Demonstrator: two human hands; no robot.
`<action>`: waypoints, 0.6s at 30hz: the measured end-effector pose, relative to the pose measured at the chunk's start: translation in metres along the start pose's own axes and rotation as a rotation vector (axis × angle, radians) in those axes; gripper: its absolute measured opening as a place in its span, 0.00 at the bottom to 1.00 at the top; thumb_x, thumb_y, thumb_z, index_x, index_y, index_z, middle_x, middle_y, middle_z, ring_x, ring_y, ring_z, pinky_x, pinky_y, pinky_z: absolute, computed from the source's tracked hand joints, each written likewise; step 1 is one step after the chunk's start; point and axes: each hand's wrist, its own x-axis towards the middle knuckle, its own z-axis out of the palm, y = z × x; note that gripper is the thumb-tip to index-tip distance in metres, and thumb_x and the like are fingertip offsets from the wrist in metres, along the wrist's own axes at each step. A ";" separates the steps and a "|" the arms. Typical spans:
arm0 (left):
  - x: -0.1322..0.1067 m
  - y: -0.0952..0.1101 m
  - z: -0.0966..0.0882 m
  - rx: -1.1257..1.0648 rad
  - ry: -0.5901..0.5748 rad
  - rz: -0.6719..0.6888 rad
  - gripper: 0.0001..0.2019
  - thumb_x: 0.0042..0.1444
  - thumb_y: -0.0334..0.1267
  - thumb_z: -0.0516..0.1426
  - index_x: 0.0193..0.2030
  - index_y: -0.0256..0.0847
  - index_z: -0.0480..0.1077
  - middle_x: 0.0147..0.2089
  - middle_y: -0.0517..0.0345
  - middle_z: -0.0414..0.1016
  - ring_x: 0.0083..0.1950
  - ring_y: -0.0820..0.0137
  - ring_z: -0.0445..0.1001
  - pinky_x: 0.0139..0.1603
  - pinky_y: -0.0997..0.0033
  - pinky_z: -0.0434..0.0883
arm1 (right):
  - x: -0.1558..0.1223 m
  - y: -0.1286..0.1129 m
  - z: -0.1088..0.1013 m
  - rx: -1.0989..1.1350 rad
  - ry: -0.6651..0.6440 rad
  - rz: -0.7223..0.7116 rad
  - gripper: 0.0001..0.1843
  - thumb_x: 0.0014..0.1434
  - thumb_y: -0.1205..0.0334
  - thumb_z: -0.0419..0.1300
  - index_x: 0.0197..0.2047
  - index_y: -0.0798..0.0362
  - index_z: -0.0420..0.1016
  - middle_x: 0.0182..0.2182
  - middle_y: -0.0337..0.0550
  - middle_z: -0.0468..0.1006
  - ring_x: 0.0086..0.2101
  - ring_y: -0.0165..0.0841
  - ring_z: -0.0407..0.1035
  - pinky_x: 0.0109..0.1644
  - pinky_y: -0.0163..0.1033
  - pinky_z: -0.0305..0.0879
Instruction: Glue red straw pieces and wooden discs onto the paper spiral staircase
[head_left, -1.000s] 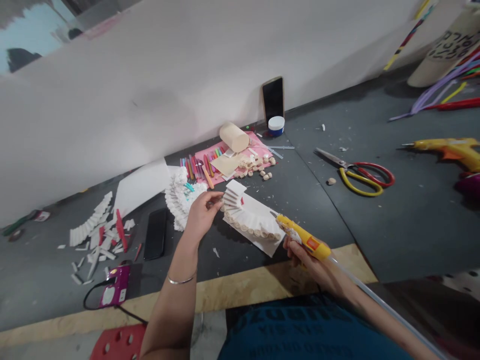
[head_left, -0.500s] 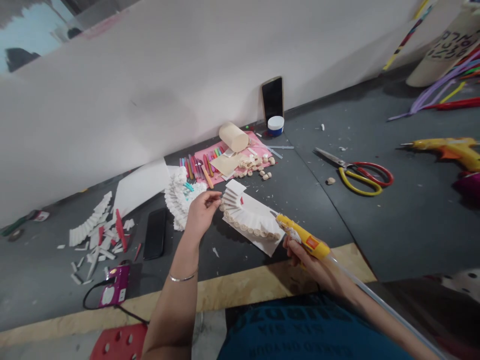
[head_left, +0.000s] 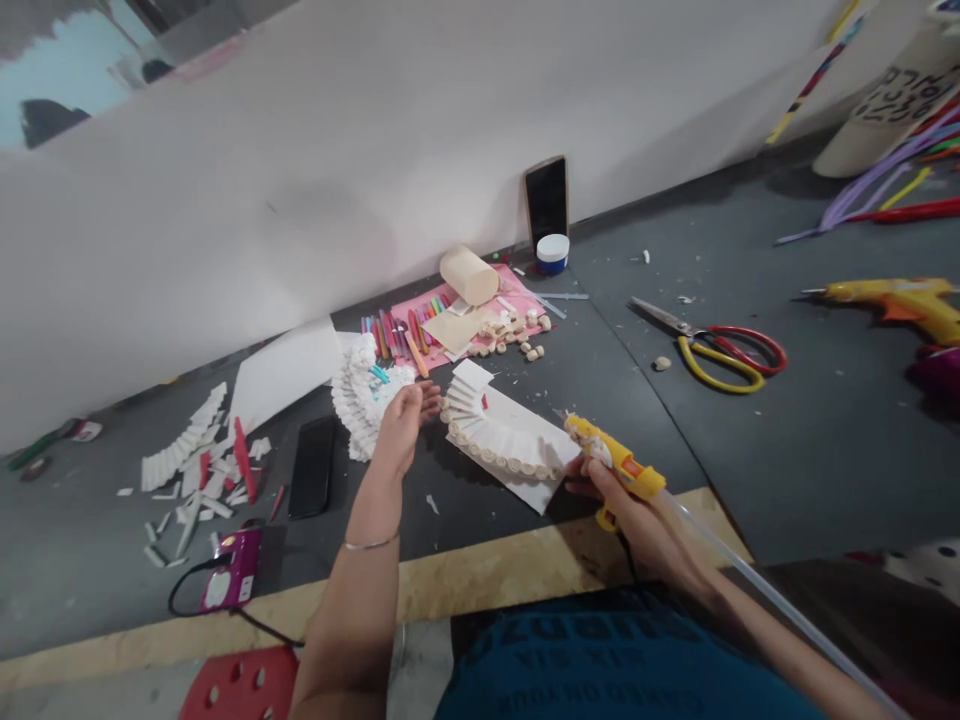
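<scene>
A yellow hot glue gun [head_left: 619,462] is in my right hand [head_left: 611,495], its nozzle pointing up and left and a long clear glue stick trailing from its back. Left of the nozzle lies a curved fan of white folded strips [head_left: 480,430], edged with small beige rolled coils, on a white card [head_left: 536,492]. My left hand [head_left: 407,415] is at the fan's left end with fingers stretched out and nothing visible in it. Whether its fingertips touch the fan I cannot tell. Beside that hand sits a ruffled white piece [head_left: 352,395].
Beige rolls [head_left: 510,328] and colored pens [head_left: 405,335] lie on pink paper. Scissors [head_left: 712,350] and a second glue gun [head_left: 892,300] are to the right. A phone [head_left: 311,467], white and red scraps [head_left: 217,480] and a corded purple box [head_left: 232,570] are left.
My right hand has drawn the glue gun slightly right, away from the fan. The fingers of my left hand have opened from a pinch and stretched out.
</scene>
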 end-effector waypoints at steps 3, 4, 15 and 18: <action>-0.002 -0.005 0.005 -0.160 -0.061 -0.173 0.22 0.59 0.55 0.57 0.49 0.38 0.71 0.47 0.45 0.80 0.43 0.66 0.78 0.45 0.66 0.73 | 0.004 -0.004 0.001 0.191 0.007 0.098 0.17 0.58 0.42 0.61 0.41 0.44 0.78 0.46 0.43 0.82 0.47 0.42 0.77 0.54 0.45 0.74; -0.003 -0.006 0.007 -0.186 -0.082 -0.221 0.23 0.60 0.56 0.56 0.50 0.38 0.71 0.46 0.46 0.80 0.42 0.66 0.78 0.44 0.66 0.73 | 0.005 -0.005 0.002 0.222 0.017 0.108 0.17 0.57 0.42 0.62 0.41 0.44 0.78 0.47 0.42 0.81 0.49 0.41 0.76 0.54 0.45 0.73; -0.021 -0.013 0.005 -0.292 -0.079 -0.292 0.21 0.61 0.57 0.54 0.46 0.41 0.75 0.41 0.49 0.81 0.41 0.67 0.79 0.45 0.66 0.75 | 0.010 -0.013 0.010 0.298 0.136 0.030 0.18 0.55 0.41 0.64 0.36 0.48 0.77 0.43 0.45 0.83 0.43 0.41 0.79 0.47 0.43 0.77; -0.032 -0.015 0.007 -0.319 -0.108 -0.262 0.18 0.60 0.53 0.57 0.44 0.40 0.76 0.42 0.49 0.82 0.44 0.65 0.79 0.48 0.64 0.75 | 0.021 -0.016 0.008 0.393 0.194 -0.012 0.18 0.53 0.43 0.67 0.37 0.48 0.77 0.40 0.42 0.83 0.44 0.39 0.79 0.52 0.43 0.76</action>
